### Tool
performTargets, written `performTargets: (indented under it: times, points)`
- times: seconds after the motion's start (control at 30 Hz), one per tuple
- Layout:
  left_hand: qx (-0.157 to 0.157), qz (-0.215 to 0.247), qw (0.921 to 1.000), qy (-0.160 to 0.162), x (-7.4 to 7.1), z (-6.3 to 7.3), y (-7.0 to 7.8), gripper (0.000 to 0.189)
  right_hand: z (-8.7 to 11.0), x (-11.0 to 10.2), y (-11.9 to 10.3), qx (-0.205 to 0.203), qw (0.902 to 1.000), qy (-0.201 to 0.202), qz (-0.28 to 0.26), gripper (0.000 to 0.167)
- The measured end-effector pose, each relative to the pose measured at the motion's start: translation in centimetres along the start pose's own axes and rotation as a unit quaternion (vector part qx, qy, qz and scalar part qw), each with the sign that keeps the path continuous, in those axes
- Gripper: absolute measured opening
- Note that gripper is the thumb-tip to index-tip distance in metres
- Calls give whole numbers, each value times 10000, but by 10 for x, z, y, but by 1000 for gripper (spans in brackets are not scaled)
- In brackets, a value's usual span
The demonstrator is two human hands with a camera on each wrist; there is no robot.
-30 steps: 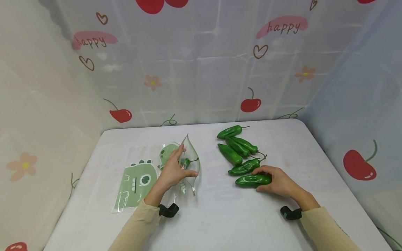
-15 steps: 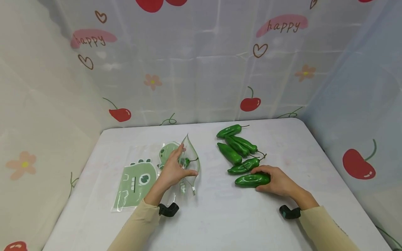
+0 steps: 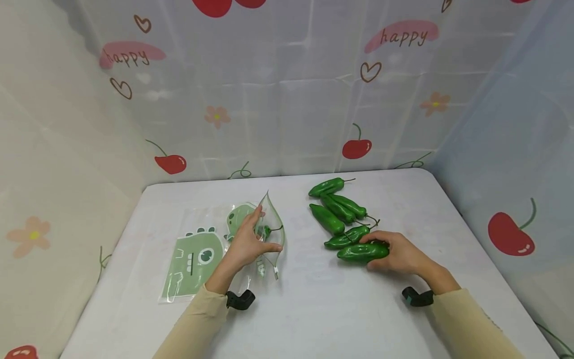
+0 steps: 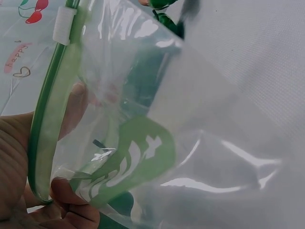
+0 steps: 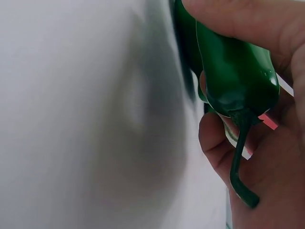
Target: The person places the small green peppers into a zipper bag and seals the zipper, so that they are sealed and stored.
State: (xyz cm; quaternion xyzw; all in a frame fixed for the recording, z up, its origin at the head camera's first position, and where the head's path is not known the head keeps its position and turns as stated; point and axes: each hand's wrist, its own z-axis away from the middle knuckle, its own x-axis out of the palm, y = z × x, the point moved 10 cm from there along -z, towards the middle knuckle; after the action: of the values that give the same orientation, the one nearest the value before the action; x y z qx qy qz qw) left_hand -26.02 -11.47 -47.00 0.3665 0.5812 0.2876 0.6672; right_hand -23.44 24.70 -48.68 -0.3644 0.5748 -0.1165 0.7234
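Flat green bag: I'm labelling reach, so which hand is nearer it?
Left. The left hand is just right of the flat green bag; the right hand is farther right, gripping a pepper.

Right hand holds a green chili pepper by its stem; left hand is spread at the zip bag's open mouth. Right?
Not the stem: the right hand grips the green chili pepper by its body, stem ungripped, per the right wrist view. The left hand is spread at the zip bag's open mouth.
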Motion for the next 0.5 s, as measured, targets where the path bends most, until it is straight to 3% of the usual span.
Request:
performTargets:
  times: [0.5]
  points:
    - [53,-4,10000,-57,1,-1,2,128,-21,-14,-23,-272,9995,-53,121,54]
